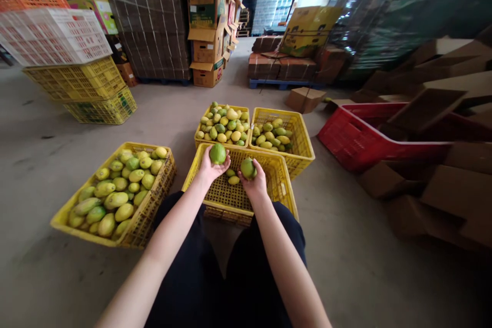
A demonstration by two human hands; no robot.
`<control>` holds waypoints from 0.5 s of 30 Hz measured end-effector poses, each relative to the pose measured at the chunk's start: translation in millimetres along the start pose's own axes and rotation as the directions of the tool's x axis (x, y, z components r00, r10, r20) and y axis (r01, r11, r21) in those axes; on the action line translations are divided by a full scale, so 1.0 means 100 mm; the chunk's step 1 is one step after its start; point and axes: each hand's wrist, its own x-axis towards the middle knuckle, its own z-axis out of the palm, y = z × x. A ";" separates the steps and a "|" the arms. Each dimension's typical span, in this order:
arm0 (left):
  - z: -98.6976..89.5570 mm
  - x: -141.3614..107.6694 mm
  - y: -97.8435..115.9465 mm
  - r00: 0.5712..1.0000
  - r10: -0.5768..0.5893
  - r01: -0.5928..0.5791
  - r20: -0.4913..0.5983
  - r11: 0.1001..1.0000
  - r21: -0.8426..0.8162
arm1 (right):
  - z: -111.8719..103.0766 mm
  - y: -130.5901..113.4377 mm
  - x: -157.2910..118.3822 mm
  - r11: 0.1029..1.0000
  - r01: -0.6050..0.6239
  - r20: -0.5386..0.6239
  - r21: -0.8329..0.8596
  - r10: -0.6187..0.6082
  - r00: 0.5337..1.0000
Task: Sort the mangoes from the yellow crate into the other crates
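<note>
My left hand (209, 169) is closed round a smooth, rounded green fruit (218, 154), holding it up over the near yellow crate (285, 184). A second green fruit (248, 167), duller in colour, sits in the curled fingers of my right hand (258, 182), a little lower and to the right. Between the hands, a few yellow-green fruits (233, 180) lie on the slatted floor of that crate. Directly behind it are a crate heaped with yellow and green fruit (222, 138) and a partly filled yellow crate (302, 136).
Left of my knees stands a tilted-looking yellow crate (63, 223) full of larger fruit. A red crate (338, 138) and loose cardboard boxes (446, 205) crowd the right. Stacked crates (77, 79) rise at far left; a blue pallet (265, 83) with boxes stands behind.
</note>
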 end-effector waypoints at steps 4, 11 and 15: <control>0.17 0.16 0.09 1.000 -0.007 0.006 0.017 0.999 0.037 | -0.01 -0.07 0.00 0.999 -0.049 -0.026 0.001 0.049 0.998; 0.18 0.22 0.07 0.996 0.044 -0.044 -0.083 0.999 -0.004 | -0.07 -0.13 -0.05 0.985 -0.166 -0.014 -0.052 0.165 0.986; 0.20 0.18 0.15 0.998 0.013 -0.016 -0.063 0.999 -0.033 | -0.09 -0.28 -0.01 0.960 -0.269 -0.032 -0.072 0.267 0.963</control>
